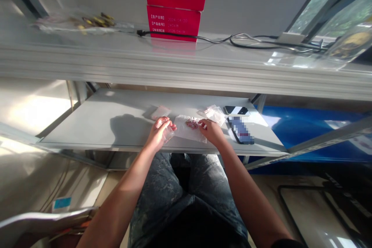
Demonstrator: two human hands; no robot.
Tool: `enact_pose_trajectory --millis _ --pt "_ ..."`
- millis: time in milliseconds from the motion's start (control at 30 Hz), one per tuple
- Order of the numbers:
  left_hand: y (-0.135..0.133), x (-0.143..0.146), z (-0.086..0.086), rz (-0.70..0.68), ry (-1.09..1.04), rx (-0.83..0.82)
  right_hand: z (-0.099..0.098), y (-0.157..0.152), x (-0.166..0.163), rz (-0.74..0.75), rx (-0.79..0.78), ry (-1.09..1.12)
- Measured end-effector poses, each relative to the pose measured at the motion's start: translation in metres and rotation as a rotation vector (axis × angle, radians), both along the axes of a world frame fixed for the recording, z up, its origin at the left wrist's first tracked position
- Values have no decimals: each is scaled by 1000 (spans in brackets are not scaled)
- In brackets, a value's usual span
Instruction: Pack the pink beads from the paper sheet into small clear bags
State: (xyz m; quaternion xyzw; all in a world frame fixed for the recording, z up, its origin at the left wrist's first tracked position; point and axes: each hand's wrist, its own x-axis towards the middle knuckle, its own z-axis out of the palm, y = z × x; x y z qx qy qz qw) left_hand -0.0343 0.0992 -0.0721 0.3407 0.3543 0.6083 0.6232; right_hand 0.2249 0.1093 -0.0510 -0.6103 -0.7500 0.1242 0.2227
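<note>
On the lower grey shelf [133,102] lies a white paper sheet [181,132], with a small heap of red and pale beads or pellets [192,123] on it; their exact kind is too small to tell. My left hand [160,131] is closed around a small clear plastic bag [168,135], left of the sheet. At the heap's right edge, my right hand [209,128] has its fingers bent and pressed together; whatever they pinch is too small to make out. Behind my left hand sits a small stack of clear bags [161,112]. More clear bags [215,114] lie behind my right hand.
Two phones, one dark-faced [236,111] and one with a lit screen [240,131], lie at the shelf's right. Above, an upper shelf [116,60] carries red boxes [174,23], a black cable [209,40] and a plastic bag with yellow items [99,20].
</note>
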Motion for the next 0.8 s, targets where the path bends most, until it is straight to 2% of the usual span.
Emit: enact_pose_trajectory --millis 133,333,533,800 --pt "-1 0 -1 -19 10 42 0 1 1 4 14 -62" --pt "-2 3 0 -23 62 93 -2 3 8 -84 -9 -98" --pt "-2 2 1 -18 72 103 -4 4 8 -23 -7 -116" --pt "-3 3 3 -26 73 97 5 -3 3 12 8 -129"
